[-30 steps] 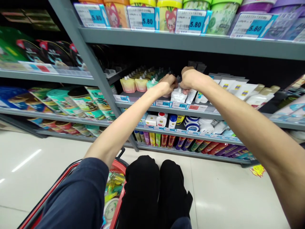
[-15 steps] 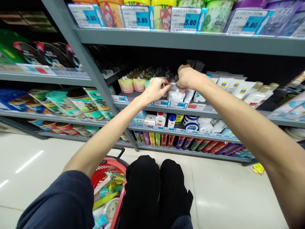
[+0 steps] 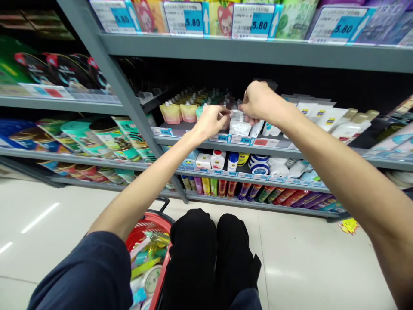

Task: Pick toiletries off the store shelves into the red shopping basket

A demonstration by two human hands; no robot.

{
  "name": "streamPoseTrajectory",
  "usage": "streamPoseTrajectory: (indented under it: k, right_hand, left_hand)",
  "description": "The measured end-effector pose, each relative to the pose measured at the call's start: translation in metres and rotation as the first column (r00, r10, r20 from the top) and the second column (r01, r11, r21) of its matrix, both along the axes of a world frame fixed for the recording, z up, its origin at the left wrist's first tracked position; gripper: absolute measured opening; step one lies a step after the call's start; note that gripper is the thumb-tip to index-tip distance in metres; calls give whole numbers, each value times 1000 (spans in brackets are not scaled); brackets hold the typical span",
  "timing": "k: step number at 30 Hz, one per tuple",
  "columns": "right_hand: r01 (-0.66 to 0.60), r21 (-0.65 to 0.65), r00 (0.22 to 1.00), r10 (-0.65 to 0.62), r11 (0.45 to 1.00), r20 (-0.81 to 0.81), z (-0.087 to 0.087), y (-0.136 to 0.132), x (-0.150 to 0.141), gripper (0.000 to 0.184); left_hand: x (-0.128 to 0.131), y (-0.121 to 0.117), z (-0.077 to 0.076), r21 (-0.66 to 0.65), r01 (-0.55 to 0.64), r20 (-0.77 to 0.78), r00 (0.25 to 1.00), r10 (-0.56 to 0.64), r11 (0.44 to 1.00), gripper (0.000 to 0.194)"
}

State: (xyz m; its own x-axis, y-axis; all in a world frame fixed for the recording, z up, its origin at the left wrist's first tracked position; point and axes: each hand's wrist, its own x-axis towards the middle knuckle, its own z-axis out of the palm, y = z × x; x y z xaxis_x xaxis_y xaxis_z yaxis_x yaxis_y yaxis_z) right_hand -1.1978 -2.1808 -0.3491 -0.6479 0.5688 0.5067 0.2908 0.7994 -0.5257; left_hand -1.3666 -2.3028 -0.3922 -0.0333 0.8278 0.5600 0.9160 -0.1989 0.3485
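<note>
Both my arms reach out to a grey store shelf. My right hand pinches the top of a white spouted pouch that stands at the shelf's front edge. My left hand is just left of it, fingers curled against the top of a pinkish pouch beside the white one. Rows of yellow and pink spouted pouches stand further left on the same shelf. My black-trousered knees are below, as I crouch.
A red shopping basket with several packets sits on the floor at my left knee. White tubes fill the shelf to the right. Jars and bottles line the lower shelves; price tags reading 5.80 hang above.
My hands have drawn slightly apart and my right hand has risen a little on the white pouch. The view has shifted so more of the basket shows.
</note>
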Motion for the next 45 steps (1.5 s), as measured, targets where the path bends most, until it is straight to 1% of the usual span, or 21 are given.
streamPoseTrajectory:
  k: [2, 4, 5, 7, 10, 13, 17, 20, 21, 24, 26, 27, 30, 33, 36, 39, 41, 42, 43, 44, 45]
  right_hand:
    - [56, 1, 994, -56, 998, 92, 3, -30, 25, 25]
    - [86, 4, 986, -86, 996, 145, -1, -54, 47, 24]
    - [96, -7, 985, -94, 995, 148, -5, -61, 54, 22]
    - [103, -52, 987, -95, 993, 130, -16, -68, 61, 19]
    - [93, -97, 991, -82, 991, 105, -32, -65, 59, 17]
    - [85, -82, 992, -77, 993, 105, -42, -55, 53, 13]
    - [43, -65, 999, -43, 997, -2, -50, -46, 51, 13]
    - [23, -55, 997, -27, 998, -72, -50, -49, 57, 13]
    - [41, -48, 996, -45, 998, -82, -49, -53, 61, 13]
    - [145, -47, 980, -150, 988, -129, -52, -69, 74, 15]
    - [170, -96, 972, -183, 981, -148, -61, -79, 81, 13]
    - [161, -123, 974, -178, 979, -140, -67, -82, 82, 12]
    - [112, -152, 987, -128, 982, -98, -87, -83, 80, 11]
    - [103, -150, 986, -121, 983, -119, -101, -76, 74, 11]
    - [83, -205, 980, -117, 975, -162, -104, -67, 68, 16]
    - [66, -258, 977, -114, 964, -178, -98, -66, 68, 21]
    - [79, -256, 970, -134, 963, -205, -95, -76, 74, 22]
    - [90, -254, 960, -152, 963, -237, -97, -86, 80, 24]
    - [99, -264, 944, -175, 959, -281, -103, -99, 87, 27]
    - [103, -292, 922, -201, 951, -330, -116, -115, 95, 31]
    - [99, -349, 900, -234, 932, -369, -135, -133, 104, 35]
  left_hand:
    - [1, -7, -1, -1, 7, 21, 1000, -7, 1000, 21]
    - [2, -11, -5, -32, 37, 44, 998, -35, 999, 17]
    - [3, -12, -7, -47, 50, 59, 997, -47, 998, 16]
    - [4, -11, -12, -59, 60, 95, 994, -54, 996, 15]
    - [3, -7, -16, -49, 64, 141, 988, -56, 997, 15]
    - [2, -3, -18, -51, 94, 149, 985, -85, 994, 16]
    - [2, -2, -17, -82, 109, 136, 986, -98, 991, 19]
    - [1, -8, -15, -72, 97, 106, 990, -89, 993, 19]
    - [1, -10, -15, -49, 84, 94, 992, -79, 995, 20]
    - [-1, -21, -16, 61, 24, 65, 997, -28, 998, 22]
    - [-1, -29, -19, 105, 18, 31, 999, -22, 994, 24]
    - [0, -32, -21, 104, 34, 7, 999, -35, 994, 24]
    - [6, -36, -29, 33, 95, -55, 994, -93, 995, 18]
    - [11, -31, -34, -9, 97, -69, 993, -97, 995, 11]
    - [13, -20, -37, -17, 84, -83, 993, -86, 996, 12]
    - [16, -18, -36, -3, 71, -115, 991, -71, 997, 16]
    - [21, -32, -36, 52, 50, -126, 991, -43, 997, 18]
    - [23, -46, -37, 93, 28, -119, 993, -17, 995, 19]
    - [25, -66, -42, 140, -8, -99, 995, 22, 990, 20]
    - [24, -92, -49, 185, -57, -66, 995, 71, 981, 21]
    - [22, -121, -61, 222, -131, -16, 990, 138, 966, 23]
